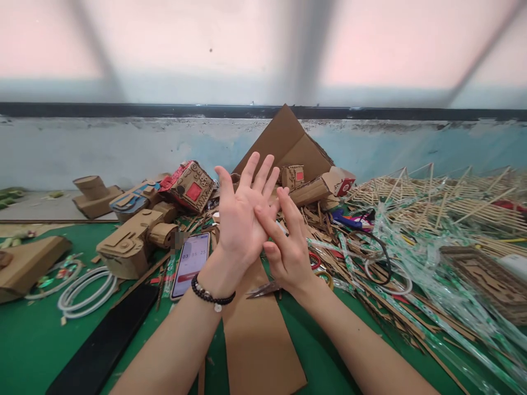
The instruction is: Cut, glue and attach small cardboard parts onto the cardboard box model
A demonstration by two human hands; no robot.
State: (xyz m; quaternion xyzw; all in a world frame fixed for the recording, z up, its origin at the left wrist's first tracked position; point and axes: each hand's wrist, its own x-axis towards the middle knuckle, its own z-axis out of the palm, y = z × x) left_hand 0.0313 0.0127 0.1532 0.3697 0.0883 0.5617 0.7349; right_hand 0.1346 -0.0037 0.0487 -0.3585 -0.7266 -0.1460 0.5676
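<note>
My left hand (pixel 242 219) is raised with its palm facing me and the fingers spread, holding nothing. A black bead bracelet (pixel 212 296) circles that wrist. The fingertips of my right hand (pixel 290 244) touch the little-finger side of the left palm; its fingers are stretched and hold nothing that I can see. Below both hands a flat strip of brown cardboard (pixel 255 340) lies on the green table. A pair of scissors (pixel 263 289) rests on it, blades to the left, the handles partly hidden by my right hand. Left of my wrist lies a phone (pixel 191 266) showing a running-time display.
Cardboard camera models (pixel 127 244) and a coiled white cable (pixel 88 293) stand at left, near a black flat bar (pixel 105 340). A decorated cardboard box (pixel 189 186) sits behind. Clear plastic tape strips (pixel 440 291) and thin wooden sticks (pixel 436 192) crowd the right side.
</note>
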